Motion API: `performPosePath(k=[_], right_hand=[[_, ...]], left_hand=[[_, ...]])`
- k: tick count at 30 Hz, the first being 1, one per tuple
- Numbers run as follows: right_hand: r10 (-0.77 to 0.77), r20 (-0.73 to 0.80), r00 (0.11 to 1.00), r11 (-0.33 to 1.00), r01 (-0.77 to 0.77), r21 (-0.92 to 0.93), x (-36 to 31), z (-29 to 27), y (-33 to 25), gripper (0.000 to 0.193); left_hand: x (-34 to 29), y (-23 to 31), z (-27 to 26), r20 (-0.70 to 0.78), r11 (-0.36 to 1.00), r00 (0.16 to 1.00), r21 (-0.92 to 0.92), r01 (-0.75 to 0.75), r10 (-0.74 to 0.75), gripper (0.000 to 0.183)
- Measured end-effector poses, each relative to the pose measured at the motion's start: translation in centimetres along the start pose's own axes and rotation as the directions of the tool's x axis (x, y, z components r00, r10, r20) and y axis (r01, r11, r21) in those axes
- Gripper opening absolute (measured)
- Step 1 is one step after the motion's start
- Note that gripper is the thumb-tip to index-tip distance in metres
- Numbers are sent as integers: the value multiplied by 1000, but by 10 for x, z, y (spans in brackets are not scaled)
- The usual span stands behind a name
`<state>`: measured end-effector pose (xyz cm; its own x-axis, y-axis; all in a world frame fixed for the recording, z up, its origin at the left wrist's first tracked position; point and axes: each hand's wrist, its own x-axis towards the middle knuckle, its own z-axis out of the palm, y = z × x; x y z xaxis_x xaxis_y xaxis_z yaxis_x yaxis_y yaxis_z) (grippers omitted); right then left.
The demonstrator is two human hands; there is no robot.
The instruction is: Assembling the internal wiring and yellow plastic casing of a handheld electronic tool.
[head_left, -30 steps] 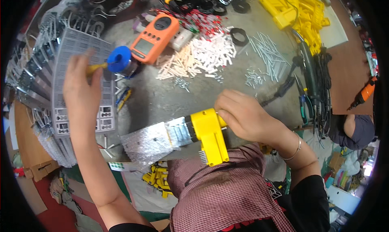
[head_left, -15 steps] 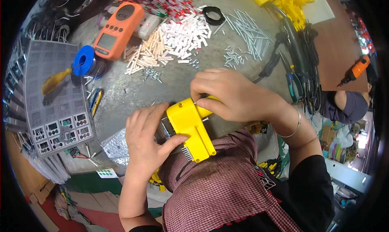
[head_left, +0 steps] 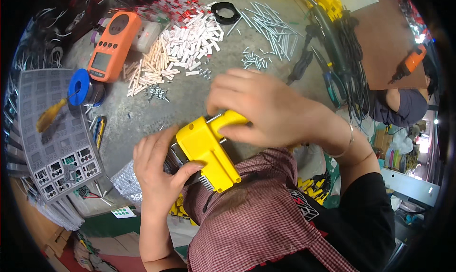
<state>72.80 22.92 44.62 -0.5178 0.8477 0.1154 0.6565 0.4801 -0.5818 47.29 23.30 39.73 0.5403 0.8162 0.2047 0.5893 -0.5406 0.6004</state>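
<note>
A yellow plastic tool housing (head_left: 205, 146) lies tilted in front of my apron, with a row of metal teeth (head_left: 205, 182) at its near end. My left hand (head_left: 159, 165) is closed round its left side, the thumb pressed on the yellow shell and the fingers round the grey metal part (head_left: 176, 155). From the far right side a yellow handle (head_left: 229, 121) sticks out, with a metal pin (head_left: 214, 118) beside it. My right hand (head_left: 259, 108), slightly blurred, is closed about this handle, thumb on the near side and fingers curled over the far side.
Beyond my hands lie loose screws (head_left: 255, 60), long metal rods (head_left: 273, 27), white pieces (head_left: 194, 42) and an orange meter (head_left: 114, 46). Left are a blue spool (head_left: 80, 87) and a grey sheet (head_left: 45, 110). Pliers (head_left: 331, 79) and cables lie right; another person's arm (head_left: 393, 101) shows beyond.
The housing and both hands have shifted slightly left in the picture. My right hand's fingertips have lifted from the pin at the handle's base, so more of the handle shows.
</note>
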Motion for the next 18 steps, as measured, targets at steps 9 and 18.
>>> performPosePath(k=[9, 18], right_hand=[[-136, -96, 986, 987, 126, -97, -17, 20, -2, 29], [16, -49, 999, 987, -24, -157, 4, 28, 0, 16]], left_hand=[[3, 1, -2, 4, 1000, 1000, -19, -9, 10, 70], [7, 9, 0, -2, 998, 1000, -63, 11, -11, 69]])
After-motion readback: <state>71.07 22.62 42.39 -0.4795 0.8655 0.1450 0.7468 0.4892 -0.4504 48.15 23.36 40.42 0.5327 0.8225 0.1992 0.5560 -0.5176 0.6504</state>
